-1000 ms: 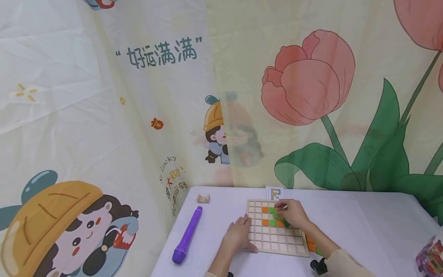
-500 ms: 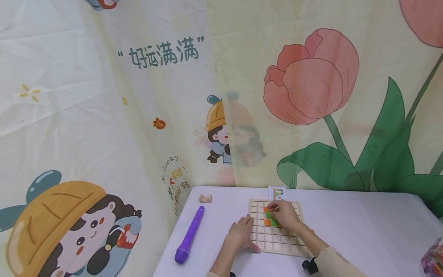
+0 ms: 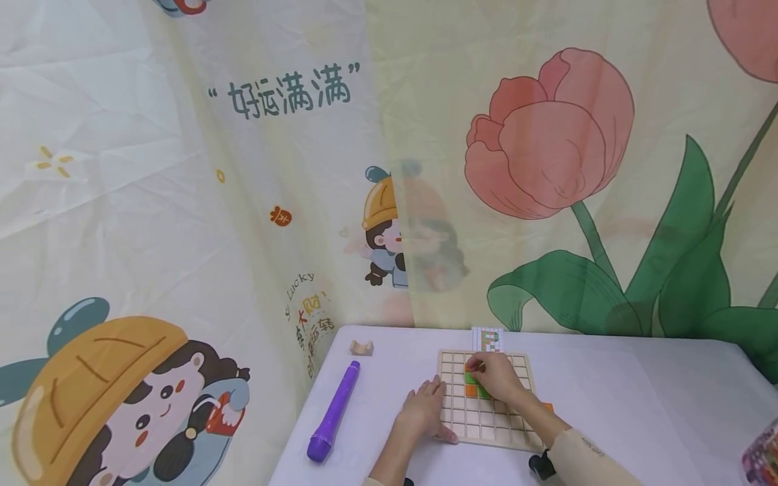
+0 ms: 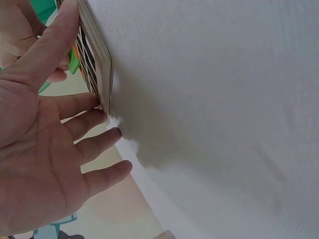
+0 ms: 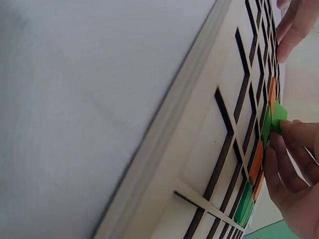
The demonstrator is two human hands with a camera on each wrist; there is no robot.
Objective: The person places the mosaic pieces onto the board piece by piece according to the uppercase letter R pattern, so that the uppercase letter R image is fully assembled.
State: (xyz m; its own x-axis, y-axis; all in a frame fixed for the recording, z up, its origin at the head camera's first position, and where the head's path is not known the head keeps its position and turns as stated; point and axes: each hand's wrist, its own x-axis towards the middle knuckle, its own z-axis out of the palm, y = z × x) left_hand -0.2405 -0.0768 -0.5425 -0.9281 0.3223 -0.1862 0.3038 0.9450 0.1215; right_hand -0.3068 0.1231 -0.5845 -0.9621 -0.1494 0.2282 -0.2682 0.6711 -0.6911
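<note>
A wooden grid board (image 3: pixel 489 430) lies on the white table, with several orange and green square tiles set in its middle. My left hand (image 3: pixel 421 410) rests against the board's left side; its fingers are extended and touch the frame (image 4: pixel 102 64) in the left wrist view. My right hand (image 3: pixel 501 379) is over the upper middle of the board. Between thumb and fingers it pinches a green tile (image 5: pixel 279 118), tilted just above the tiles in the grid. An orange tile (image 3: pixel 471 391) shows left of the right hand, which covers part of the pattern.
A printed pattern card (image 3: pixel 489 339) lies behind the board. To the left are a purple microphone-shaped stick (image 3: pixel 333 413) and a small wooden stand (image 3: pixel 361 348). An orange tile (image 3: pixel 548 408) shows by the right forearm. A jar (image 3: pixel 762 449) with colourful contents stands far right.
My right hand has moved left across the board with the green tile, now covering more of the set tiles. The left hand stays at the board's side. The head view has shifted slightly.
</note>
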